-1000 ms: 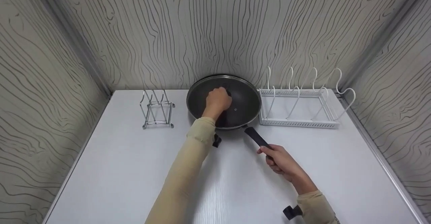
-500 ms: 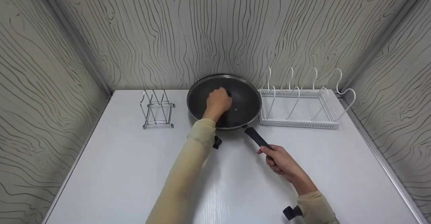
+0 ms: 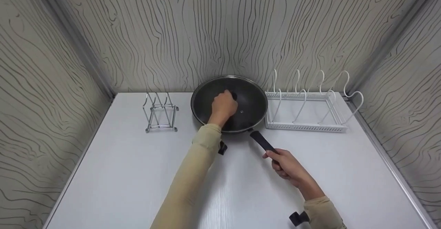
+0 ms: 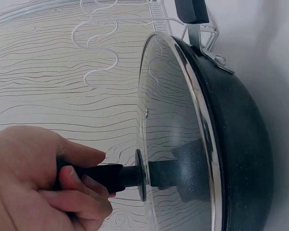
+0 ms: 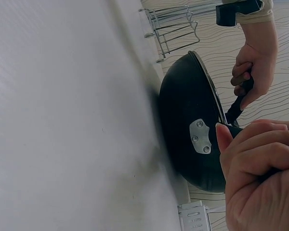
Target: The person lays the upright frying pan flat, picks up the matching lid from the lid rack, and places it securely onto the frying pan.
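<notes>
A dark frying pan with deep curved sides (image 5: 185, 120) rests on the white table against the back wall. Its glass lid (image 3: 246, 101) sits on top, the metal rim against the pan's edge. My left hand (image 3: 224, 106) grips the lid's black knob (image 4: 103, 177), thumb and fingers curled round it in the left wrist view. With my right hand (image 3: 287, 167) I hold the pan's black handle (image 3: 262, 140), which points toward me and to the right. Part of the handle is hidden by the right fingers in the right wrist view.
A small chrome wire rack (image 3: 161, 117) stands left of the pan. Close by on the right is a white rack (image 3: 306, 127) with tall curved prongs. The white tabletop (image 3: 120, 177) stretches in front, and wood-patterned walls (image 3: 220, 25) enclose the back and sides.
</notes>
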Demonstrator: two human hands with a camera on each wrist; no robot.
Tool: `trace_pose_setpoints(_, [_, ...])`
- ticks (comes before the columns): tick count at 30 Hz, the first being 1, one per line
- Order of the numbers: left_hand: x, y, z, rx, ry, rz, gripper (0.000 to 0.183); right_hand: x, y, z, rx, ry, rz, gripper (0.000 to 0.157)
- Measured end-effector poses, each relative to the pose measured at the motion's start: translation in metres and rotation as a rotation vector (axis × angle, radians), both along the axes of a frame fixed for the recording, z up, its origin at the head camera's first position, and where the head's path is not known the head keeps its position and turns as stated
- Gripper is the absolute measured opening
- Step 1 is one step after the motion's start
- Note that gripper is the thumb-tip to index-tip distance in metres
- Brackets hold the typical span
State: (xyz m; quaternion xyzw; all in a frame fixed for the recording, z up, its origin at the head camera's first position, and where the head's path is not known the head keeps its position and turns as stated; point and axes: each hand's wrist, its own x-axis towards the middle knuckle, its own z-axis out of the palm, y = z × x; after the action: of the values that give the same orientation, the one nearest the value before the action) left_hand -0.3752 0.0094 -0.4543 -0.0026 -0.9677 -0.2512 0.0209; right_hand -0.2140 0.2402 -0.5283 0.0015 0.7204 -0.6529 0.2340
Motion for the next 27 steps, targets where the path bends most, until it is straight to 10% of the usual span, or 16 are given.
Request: trace_pose_setpoints(27, [0.0056,0.0066,0.0018,-0.211,0.097,0.015,0.026,-0.0003,0.0002,-0.0002,-0.010,0.003,0.007,0.036])
